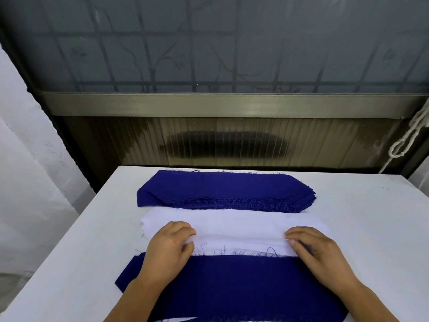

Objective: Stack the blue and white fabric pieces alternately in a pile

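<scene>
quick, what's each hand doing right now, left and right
Left hand: pinching the near edge of the top white fabric piece.
Right hand: pinching the same edge at its other end.

A white table (371,217) carries three lots of fabric: a stack of blue pieces (222,189) at the far edge, a stack of white pieces (234,225) just in front, and a blue piece (243,284) topping the nearest pile
</scene>
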